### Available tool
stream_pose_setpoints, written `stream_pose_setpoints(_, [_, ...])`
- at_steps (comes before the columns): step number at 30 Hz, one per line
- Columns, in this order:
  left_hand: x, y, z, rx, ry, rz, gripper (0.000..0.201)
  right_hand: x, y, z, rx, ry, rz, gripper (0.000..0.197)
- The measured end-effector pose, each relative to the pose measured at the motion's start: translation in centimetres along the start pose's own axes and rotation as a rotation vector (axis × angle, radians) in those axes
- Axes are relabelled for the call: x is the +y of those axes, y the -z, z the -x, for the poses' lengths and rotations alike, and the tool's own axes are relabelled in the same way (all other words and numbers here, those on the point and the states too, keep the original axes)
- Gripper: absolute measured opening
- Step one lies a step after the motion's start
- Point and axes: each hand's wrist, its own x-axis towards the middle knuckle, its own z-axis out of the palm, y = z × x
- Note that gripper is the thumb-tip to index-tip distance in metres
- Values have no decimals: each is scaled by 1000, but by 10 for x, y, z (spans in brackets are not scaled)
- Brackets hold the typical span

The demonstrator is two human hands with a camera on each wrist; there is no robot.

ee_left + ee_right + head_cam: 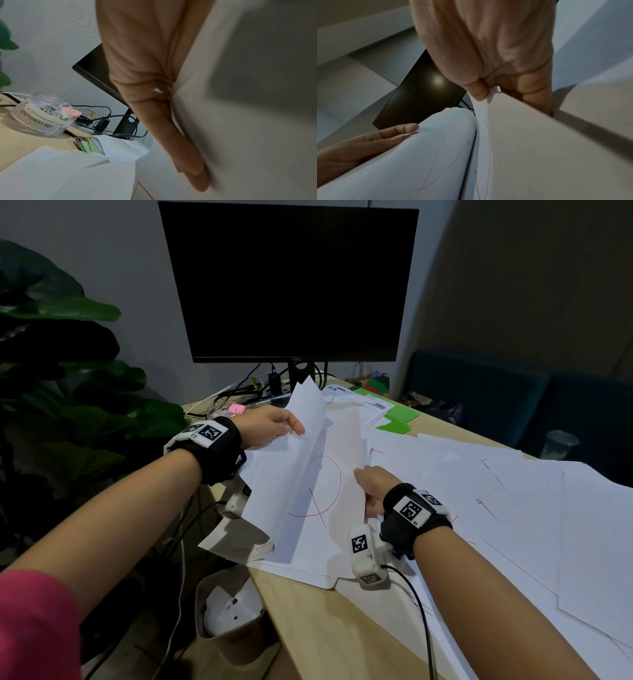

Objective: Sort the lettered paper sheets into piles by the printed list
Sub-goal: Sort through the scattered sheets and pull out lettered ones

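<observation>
Head: you look down and forward over the desk (342, 628).
Wrists: close along your fingers.
Shared: monitor (291, 282), upper centre.

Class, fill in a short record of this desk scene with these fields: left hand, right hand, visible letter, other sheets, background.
left hand: left hand holds a raised white paper sheet at its edge
right hand: right hand pinches another white sheet
visible letter: red hand-drawn Q on the sheet between the hands
other sheets: spread white papers with red marks over the light wooden desk
background: dark black monitor, green paper pieces, clear round stationery tub, leafy plant
</observation>
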Motion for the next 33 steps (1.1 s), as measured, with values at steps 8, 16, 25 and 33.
stream_pose_setpoints(8, [15,-22,10,34,98,-71,32,-10,9,29,-225,-21,-112,61])
stream_pose_setpoints(16, [24,-52,8,60,131,-86,49,-19,1,45,-259,2,9,76])
stream_pose_setpoints(25, [36,0,17,171,149,-290,25,-11,4,40,-157,-21,-184,41])
stream_pose_setpoints(33, [29,-4,21,200,125,-258,16,-9,3,31,-140,-66,-105,12])
